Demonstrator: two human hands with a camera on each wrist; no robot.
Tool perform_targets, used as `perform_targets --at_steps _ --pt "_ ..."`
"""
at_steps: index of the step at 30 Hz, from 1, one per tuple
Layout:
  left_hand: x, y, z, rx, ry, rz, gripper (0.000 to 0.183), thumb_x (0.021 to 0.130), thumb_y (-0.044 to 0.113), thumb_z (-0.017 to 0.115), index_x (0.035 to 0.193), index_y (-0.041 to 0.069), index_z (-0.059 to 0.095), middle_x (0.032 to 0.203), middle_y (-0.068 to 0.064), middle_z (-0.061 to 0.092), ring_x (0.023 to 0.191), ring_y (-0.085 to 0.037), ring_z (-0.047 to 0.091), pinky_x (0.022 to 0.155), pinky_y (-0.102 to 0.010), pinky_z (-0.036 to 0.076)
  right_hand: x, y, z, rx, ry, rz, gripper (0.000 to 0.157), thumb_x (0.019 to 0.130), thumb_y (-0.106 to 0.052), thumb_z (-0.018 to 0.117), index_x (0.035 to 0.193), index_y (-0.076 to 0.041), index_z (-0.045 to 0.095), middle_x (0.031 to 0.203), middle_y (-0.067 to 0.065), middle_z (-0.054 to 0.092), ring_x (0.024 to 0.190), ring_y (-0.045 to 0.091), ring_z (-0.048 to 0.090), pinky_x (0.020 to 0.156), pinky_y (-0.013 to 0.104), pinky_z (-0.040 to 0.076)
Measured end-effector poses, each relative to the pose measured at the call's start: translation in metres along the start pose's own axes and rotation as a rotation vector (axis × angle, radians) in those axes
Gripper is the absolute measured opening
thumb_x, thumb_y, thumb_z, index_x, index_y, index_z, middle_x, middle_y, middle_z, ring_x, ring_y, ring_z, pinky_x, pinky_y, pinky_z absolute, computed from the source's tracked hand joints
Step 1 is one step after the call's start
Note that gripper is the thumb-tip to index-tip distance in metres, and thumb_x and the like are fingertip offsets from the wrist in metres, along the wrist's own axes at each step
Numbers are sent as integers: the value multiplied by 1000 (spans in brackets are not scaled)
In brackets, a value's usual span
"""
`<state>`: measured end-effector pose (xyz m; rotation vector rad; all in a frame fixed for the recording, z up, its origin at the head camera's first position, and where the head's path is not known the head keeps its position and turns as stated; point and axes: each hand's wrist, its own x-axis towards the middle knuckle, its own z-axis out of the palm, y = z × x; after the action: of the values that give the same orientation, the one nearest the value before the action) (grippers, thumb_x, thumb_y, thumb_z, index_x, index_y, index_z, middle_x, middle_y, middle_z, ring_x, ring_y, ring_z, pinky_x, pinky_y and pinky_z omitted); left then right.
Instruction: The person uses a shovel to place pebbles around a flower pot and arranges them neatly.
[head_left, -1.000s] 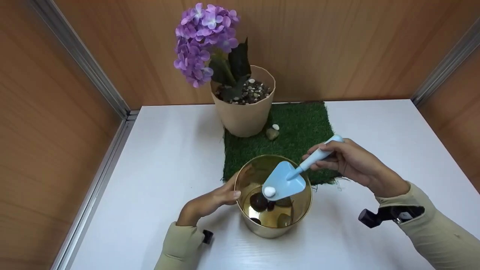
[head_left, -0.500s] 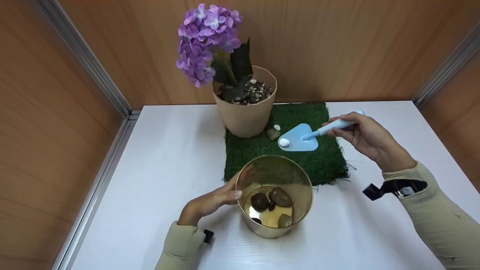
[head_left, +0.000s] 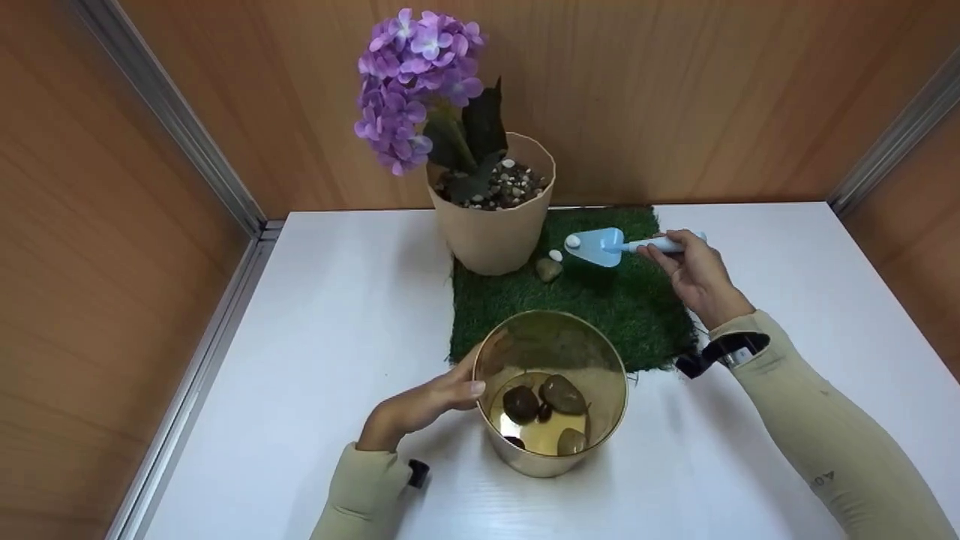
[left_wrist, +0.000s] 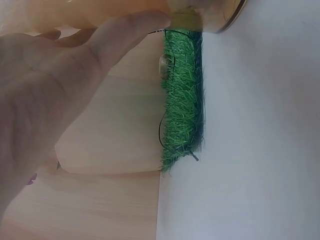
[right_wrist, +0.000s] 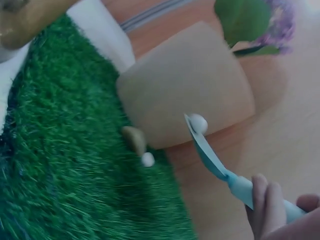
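Note:
My right hand grips the handle of a light blue garden trowel over the back of the green turf mat. A white pebble lies on the blade near its tip. My left hand holds the left side of a gold bucket, thumb at the rim and the other fingers partly hidden behind the wall. Inside the bucket are several dark and brown stones. On the mat, left of the trowel, sit a grey-brown stone and a small white pebble.
A beige flowerpot with purple flowers and gravel stands at the mat's back left corner. Wooden panels wall in the white table at the back and both sides.
My right hand has carried the trowel with its white pebble from over the bucket back across the mat, towards the flowerpot's right side. The left hand and bucket have stayed put.

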<state>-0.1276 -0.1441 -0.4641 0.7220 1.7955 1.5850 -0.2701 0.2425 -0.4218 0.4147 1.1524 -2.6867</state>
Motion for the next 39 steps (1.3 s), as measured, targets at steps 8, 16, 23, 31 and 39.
perform_targets --at_steps 8,16,23,31,39 --pt "0 -1 2 -16 -12 32 69 94 45 39 148 36 -3 154 3 4 138 -25 16 100 -51 30 31 27 3 25 157 -1 28 96 -11 48 120 3 41 122 15 38 121 30 47 89 24 43" --pt "0 -2 2 -17 -7 44 64 95 40 37 147 41 -2 154 6 6 137 -27 18 99 -52 31 43 50 6 -25 99 -65 42 97 -11 47 134 5 35 136 19 32 123 30 45 93 25 41" --pt "-1 -2 2 -11 3 42 63 95 40 36 147 42 -1 153 7 6 137 -27 19 99 -54 31 44 64 3 -176 25 -156 45 95 -12 52 134 6 40 143 19 33 121 27 47 95 27 40" --pt "-1 -1 2 -8 -1 41 63 96 37 36 147 40 -2 154 6 2 137 -28 18 99 -52 31 29 58 0 -192 -3 -224 44 95 -12 51 133 8 40 136 20 38 122 29 46 96 28 39" --pt "0 -1 0 9 13 16 64 96 37 36 148 38 -1 154 6 1 137 -26 17 98 -48 33 -16 24 11 5 -93 -172 38 91 -15 59 122 7 52 131 22 45 119 32 48 95 31 39"
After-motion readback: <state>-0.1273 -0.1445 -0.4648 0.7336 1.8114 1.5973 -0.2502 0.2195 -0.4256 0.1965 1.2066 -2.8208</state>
